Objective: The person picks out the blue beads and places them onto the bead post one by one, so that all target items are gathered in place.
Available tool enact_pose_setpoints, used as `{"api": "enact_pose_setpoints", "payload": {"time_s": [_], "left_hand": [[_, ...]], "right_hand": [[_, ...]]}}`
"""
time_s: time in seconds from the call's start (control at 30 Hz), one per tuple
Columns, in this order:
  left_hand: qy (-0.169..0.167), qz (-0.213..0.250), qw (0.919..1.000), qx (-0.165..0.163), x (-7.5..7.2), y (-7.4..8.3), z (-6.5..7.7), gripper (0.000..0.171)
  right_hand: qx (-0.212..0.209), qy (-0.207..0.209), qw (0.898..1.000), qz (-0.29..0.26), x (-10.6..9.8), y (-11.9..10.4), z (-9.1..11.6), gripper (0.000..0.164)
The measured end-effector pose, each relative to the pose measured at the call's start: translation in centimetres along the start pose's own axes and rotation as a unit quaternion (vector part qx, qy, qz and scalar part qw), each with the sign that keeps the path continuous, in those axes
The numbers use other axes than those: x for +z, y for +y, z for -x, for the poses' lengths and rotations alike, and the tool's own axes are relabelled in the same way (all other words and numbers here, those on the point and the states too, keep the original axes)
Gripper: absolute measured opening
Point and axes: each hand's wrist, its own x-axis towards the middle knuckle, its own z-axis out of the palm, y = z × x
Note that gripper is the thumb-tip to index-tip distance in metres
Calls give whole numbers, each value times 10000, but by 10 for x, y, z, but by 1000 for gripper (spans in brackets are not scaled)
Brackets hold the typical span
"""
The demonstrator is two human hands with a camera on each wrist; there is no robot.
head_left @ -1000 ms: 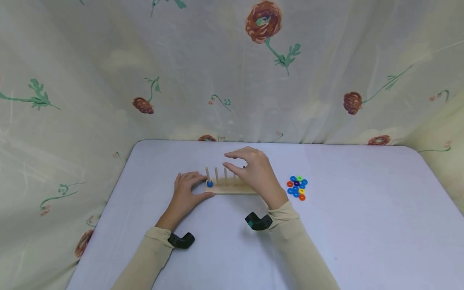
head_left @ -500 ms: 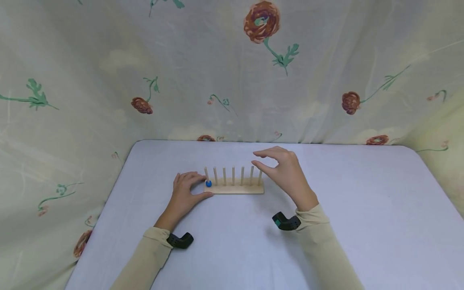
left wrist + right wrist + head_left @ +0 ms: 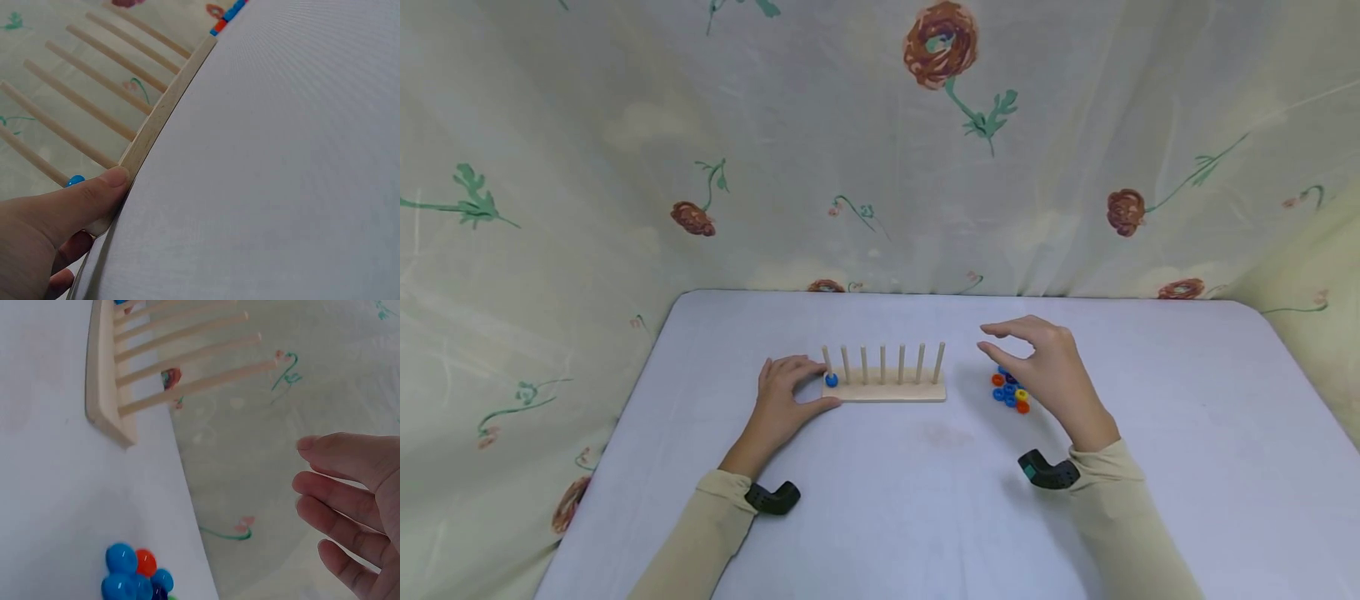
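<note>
A wooden peg board (image 3: 891, 392) with a row of several upright pegs stands on the white table. One blue ring (image 3: 831, 380) sits low on its leftmost peg. My left hand (image 3: 784, 396) grips the board's left end, the thumb (image 3: 100, 190) along the front edge and the fingers mostly hidden behind. To the right of the board, my right hand (image 3: 1051, 360) is raised with thumb and fingers apart and nothing between them. Below it lies a cluster of small coloured rings (image 3: 1011, 395) in blue, orange, yellow and purple, partly covered by the hand in the head view.
The table (image 3: 880, 517) has a white cover. A flower-printed curtain (image 3: 790, 125) hangs behind it and at both sides. Each wrist bears a black device, one at the left (image 3: 773, 498) and one at the right (image 3: 1049, 470).
My right hand has moved right, from over the pegs to over the coloured rings, its fingers staying apart. The left hand keeps its place at the board's left end.
</note>
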Motion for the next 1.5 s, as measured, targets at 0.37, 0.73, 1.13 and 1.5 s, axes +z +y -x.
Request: {"api": "enact_pose_setpoints", "payload": {"time_s": [0.37, 0.73, 1.13, 1.5], "left_hand": [[25, 22, 10000, 15, 0, 1, 0, 57], [-33, 97, 9999, 4, 1, 0, -1, 57], [-9, 74, 10000, 7, 1, -3, -1, 57], [-10, 61, 10000, 20, 1, -2, 0, 57]], "right_hand": [[398, -392, 9980, 310, -10, 36, 24, 26], [1082, -1020, 9875, 527, -19, 65, 38, 28], [1455, -1672, 9743, 408, -10, 81, 42, 31], [1315, -1740, 9743, 561, -3, 85, 43, 27]]}}
